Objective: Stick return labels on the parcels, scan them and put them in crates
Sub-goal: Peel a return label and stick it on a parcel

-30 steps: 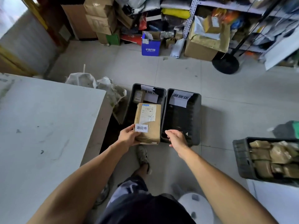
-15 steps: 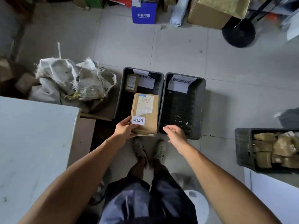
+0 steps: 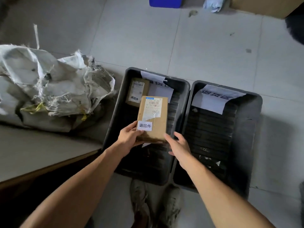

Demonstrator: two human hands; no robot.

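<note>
My left hand (image 3: pixel 130 136) grips the near left corner of a brown cardboard parcel (image 3: pixel 156 127) and holds it over the left black crate (image 3: pixel 115 116). The parcel carries a shipping label and a small white return label (image 3: pixel 144 125) by my thumb. My right hand (image 3: pixel 179 145) is beside the parcel's near right corner, fingers relaxed, perhaps touching it. A smaller parcel (image 3: pixel 137 92) with its own return label lies at the far end of the left crate. The right black crate (image 3: pixel 256 129) holds only a white paper sign (image 3: pixel 215 99).
Torn white woven sacks (image 3: pixel 54 86) are heaped on the floor left of the crates. A table edge (image 3: pixel 49 155) runs along the lower left. My shoes (image 3: pixel 154 203) stand just before the crates. A blue box (image 3: pixel 165 1) and a cardboard carton (image 3: pixel 263 5) sit at the top.
I have bent lower toward the crates, so they look larger. The parcel has gone down and forward over the left crate, and my right hand has moved close to its near right corner.
</note>
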